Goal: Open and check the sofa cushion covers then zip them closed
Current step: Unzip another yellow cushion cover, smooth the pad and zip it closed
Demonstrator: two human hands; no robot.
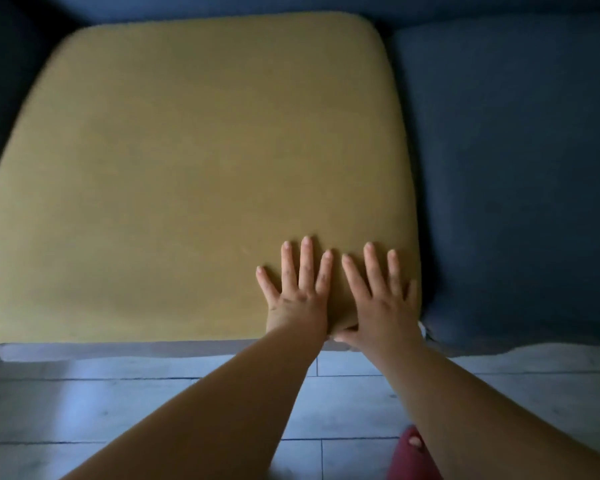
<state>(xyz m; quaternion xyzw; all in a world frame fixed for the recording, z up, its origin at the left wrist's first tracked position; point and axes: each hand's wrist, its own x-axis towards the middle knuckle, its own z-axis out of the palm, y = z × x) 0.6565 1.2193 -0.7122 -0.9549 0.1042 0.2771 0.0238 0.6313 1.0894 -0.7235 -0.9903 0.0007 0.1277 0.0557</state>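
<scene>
A bare yellow foam cushion [187,168] lies on the seat of a dark blue sofa and fills most of the view. My left hand [297,292] rests flat on its near right part, fingers spread. Right beside it my right hand [381,296] also lies flat, close to the cushion's right edge, with the thumb curled under the front edge. Neither hand holds anything. To the right sits a dark blue covered cushion [516,168]. No zip is visible.
The sofa's blue backrest [291,3] runs along the top and a dark armrest [4,81] stands at the left. Pale floorboards [118,403] lie below the sofa's front edge. A red slipper with a toe showing [413,452] is at the bottom right.
</scene>
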